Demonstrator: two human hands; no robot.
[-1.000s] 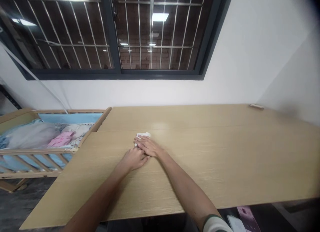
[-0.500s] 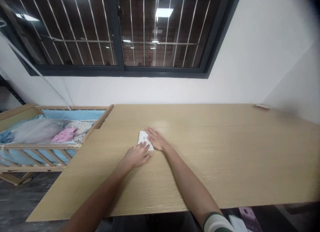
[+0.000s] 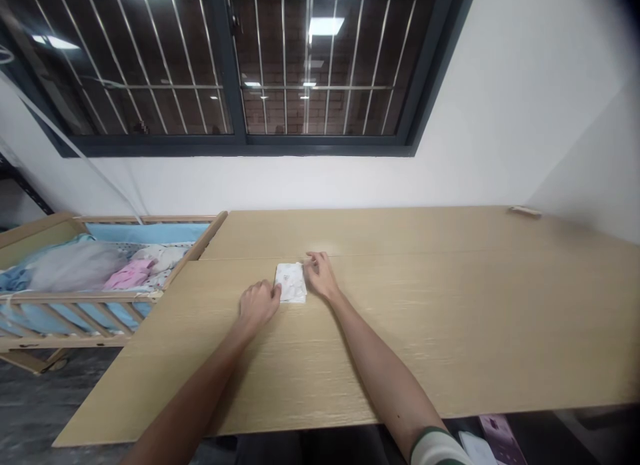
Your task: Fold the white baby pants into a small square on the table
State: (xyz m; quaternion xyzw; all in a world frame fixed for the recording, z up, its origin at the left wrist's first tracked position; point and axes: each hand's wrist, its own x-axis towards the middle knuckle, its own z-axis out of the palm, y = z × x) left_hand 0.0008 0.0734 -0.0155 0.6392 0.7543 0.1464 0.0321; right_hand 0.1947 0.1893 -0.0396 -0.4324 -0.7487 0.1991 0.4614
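A small white folded cloth (image 3: 291, 282) with a faint print lies flat on the wooden table. My left hand (image 3: 259, 302) is closed at its left edge, the thumb on that edge and the other fingers curled, partly hidden. At the upper right corner, my right hand (image 3: 321, 275) has its fingers bent in a pinch against the cloth's edge. The middle of the cloth shows between both hands.
The wooden tabletop (image 3: 425, 318) has a seam across it. At left stands a wooden crib (image 3: 115, 296) with blue lining, a pink cloth (image 3: 131, 274) and bedding. A small flat object (image 3: 524, 211) lies at the far right. A barred window (image 3: 245, 145) is behind.
Both hands have lifted from lying flat on the cloth and drawn apart to its sides, left hand leftward, right hand slightly right. Their fingers have curled, and more of the cloth shows.
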